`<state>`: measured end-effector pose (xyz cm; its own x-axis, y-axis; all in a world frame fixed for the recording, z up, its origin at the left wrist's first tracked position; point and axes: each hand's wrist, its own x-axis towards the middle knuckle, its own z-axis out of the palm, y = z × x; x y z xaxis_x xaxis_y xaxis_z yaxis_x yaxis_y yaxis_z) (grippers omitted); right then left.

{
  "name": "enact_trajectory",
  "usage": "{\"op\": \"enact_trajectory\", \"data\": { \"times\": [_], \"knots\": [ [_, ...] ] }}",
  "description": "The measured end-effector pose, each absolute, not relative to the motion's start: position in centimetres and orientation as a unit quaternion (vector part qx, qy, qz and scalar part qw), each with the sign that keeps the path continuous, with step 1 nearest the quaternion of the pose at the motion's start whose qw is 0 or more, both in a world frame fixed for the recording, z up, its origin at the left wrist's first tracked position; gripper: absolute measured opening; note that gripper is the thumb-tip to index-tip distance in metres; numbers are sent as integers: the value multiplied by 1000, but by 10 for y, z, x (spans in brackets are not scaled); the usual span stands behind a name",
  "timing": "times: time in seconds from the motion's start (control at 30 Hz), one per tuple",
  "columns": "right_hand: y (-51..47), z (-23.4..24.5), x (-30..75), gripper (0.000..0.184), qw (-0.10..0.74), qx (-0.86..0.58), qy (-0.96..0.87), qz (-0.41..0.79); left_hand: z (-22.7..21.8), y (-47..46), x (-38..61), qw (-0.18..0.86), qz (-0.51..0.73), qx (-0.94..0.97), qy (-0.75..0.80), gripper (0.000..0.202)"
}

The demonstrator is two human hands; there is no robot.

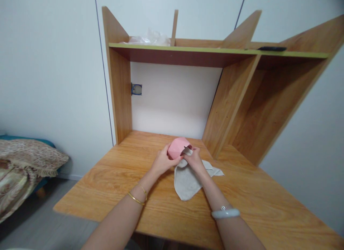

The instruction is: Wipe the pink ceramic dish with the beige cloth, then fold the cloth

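A pink faceted container (176, 146), shaped like a small bowl or pot, is tilted on its side above the desk, its opening facing right. My left hand (163, 159) grips it from the left, thumb along the lower rim. A light grey cloth (186, 183) hangs from my right hand (194, 158), with one part bunched into the container's mouth and the rest spread toward the desk. The fingers of my right hand are closed on the cloth at the opening; their tips are partly hidden inside.
The wooden desk (107, 178) carries a hutch with a shelf (172, 51) and upright dividers. Up there lie a clear plastic bag (150, 38) and a flat black object (272, 48). A wall socket box (137, 89) shows at the back. A covered bed (24, 167) stands at left.
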<state>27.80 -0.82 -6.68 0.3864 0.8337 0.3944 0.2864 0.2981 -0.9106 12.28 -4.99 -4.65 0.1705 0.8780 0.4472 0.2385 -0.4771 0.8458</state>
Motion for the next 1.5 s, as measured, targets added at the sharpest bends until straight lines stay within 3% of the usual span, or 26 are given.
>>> {"op": "enact_trajectory", "data": {
  "times": [0.2, 0.33, 0.63, 0.8, 1.0, 1.33, 1.5],
  "knots": [
    [-28, -48, 281, 52, 545, -590, -584, 118, -38, -51, 114, 209, 457, 724, 472, 56],
    [-34, -48, 275, 42, 551, -567, -600, 123, -38, -51, 111, 191, 443, 706, 518, 45],
    [-22, -59, 274, 41, 650, -542, -494, 200, -44, -50, 124, 396, 542, 650, 357, 73],
    [-12, -70, 266, 42, 678, -506, -463, 264, -44, -51, 128, 440, 537, 652, 305, 60],
    [-7, -79, 263, 50, 649, -534, -470, 268, -44, -51, 128, 343, 537, 660, 398, 48],
    [-20, -64, 284, 60, 527, -604, -589, 98, -45, -50, 120, 223, 429, 725, 491, 45],
    [-23, -62, 278, 51, 565, -568, -584, 130, -48, -42, 114, 256, 471, 702, 468, 46]
  ]
}}
